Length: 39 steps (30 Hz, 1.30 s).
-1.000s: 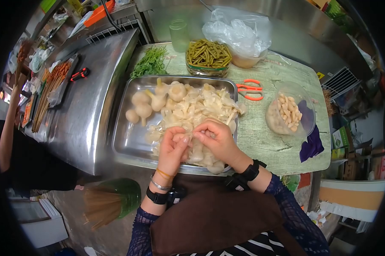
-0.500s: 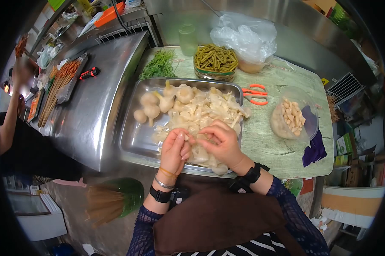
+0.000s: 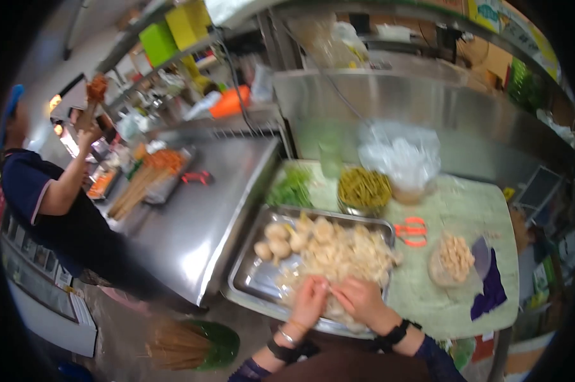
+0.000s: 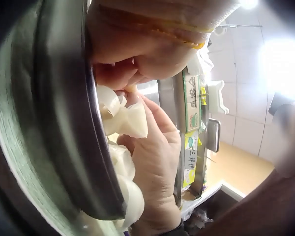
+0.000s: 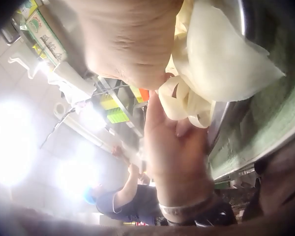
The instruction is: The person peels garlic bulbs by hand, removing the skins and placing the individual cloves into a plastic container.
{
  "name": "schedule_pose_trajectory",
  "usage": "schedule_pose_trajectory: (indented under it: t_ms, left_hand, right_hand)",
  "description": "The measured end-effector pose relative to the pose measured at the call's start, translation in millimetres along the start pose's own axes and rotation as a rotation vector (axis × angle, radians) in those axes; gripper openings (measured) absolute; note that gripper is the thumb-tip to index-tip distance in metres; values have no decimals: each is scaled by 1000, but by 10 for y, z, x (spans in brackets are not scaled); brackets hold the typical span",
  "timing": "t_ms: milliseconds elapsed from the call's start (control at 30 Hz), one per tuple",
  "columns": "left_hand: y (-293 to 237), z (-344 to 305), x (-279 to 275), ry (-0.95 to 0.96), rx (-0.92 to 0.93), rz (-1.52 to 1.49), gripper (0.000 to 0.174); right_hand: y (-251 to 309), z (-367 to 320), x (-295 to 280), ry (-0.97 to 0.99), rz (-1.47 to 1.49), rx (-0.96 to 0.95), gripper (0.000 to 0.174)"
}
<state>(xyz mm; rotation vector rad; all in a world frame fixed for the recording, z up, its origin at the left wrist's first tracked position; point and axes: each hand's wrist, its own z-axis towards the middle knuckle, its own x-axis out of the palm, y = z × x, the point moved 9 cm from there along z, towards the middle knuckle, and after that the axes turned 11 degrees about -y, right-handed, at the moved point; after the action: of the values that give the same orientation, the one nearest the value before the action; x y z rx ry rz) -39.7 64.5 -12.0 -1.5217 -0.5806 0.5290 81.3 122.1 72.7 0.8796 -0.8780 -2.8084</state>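
Note:
Over the steel tray (image 3: pixel 252 274), my left hand (image 3: pixel 308 303) pinches a small garlic clove (image 4: pixel 132 89), mostly hidden by the fingers. My right hand (image 3: pixel 365 302) meets it from the other side, thumb and fingertips pinching at the same clove. Pale garlic skins (image 3: pixel 354 254) are heaped in the tray beneath and beyond both hands, and large curled pieces show close up in both wrist views. Several whole garlic bulbs (image 3: pixel 278 247) lie at the tray's far left.
Right of the tray lie orange-handled scissors (image 3: pixel 415 232), a clear tub of peeled cloves (image 3: pixel 456 258) and a purple cloth (image 3: pixel 490 296). Behind stand cut green beans (image 3: pixel 364 188), leafy greens (image 3: pixel 291 186) and a plastic bag (image 3: pixel 402 156). Another person (image 3: pixel 58 197) stands at the left counter, holding skewers.
The head view has tilted up and swung left, so the table sits lower and further right. My hands, slightly apart half a second ago, now meet at the fingertips.

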Motion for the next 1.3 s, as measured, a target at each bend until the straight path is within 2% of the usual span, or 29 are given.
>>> schedule_pose_trajectory:
  t_ms: [100, 233, 333, 433, 533, 600, 667, 733, 833, 933, 967, 1067, 1167, 1267, 1300]
  left_hand:
    - [-227, -65, 11, -15, 101, 123, 12]
    - [-411, -134, 70, 38, 189, 265, 13]
    - [-350, -103, 85, 119, 132, 274, 13]
    - [-75, -66, 133, 288, -117, 49, 14]
    - [-221, -79, 175, 371, 107, 197, 12]
    - [-370, -103, 218, 392, 70, 263, 10]
    - [-182, -56, 157, 278, -257, -212, 10]
    - [-222, 15, 204, 439, -398, -695, 13]
    - [-147, 40, 159, 219, -508, -664, 18]
    - [-132, 57, 129, 109, -537, -668, 25]
    - [-125, 69, 112, 173, -530, -710, 27]
    - [-261, 48, 74, 86, -497, -574, 27]
    - [-292, 59, 70, 100, -369, -478, 27]
    - [-323, 24, 74, 132, -332, -427, 29]
    - [-254, 38, 40, 116, -392, -483, 28]
  right_hand:
    - [46, 37, -43, -3, 31, -7, 6]
    - [-19, -1, -8, 0, 72, 59, 8]
    - [-131, -26, -11, -31, 265, 247, 11]
    - [-278, -90, 77, 70, 344, 346, 12]
    - [-352, -167, 159, 133, 361, 338, 11]
    - [-517, -321, 268, 73, 759, 614, 11]
    - [-623, -342, 188, -17, 824, 726, 9]
    - [-786, -483, 305, -75, 1231, 1043, 12]
    - [-718, -413, 288, -75, 1276, 1038, 13]
    - [-702, -394, 291, -32, 1149, 1017, 18]
    - [-690, -396, 290, -11, 1164, 1018, 18]
    - [-661, -386, 283, 30, 1146, 992, 17]
    - [-625, -356, 269, 30, 1044, 937, 15]
    - [-614, -357, 257, 39, 1022, 924, 15]
    - [-639, -380, 271, 52, 1018, 927, 15]
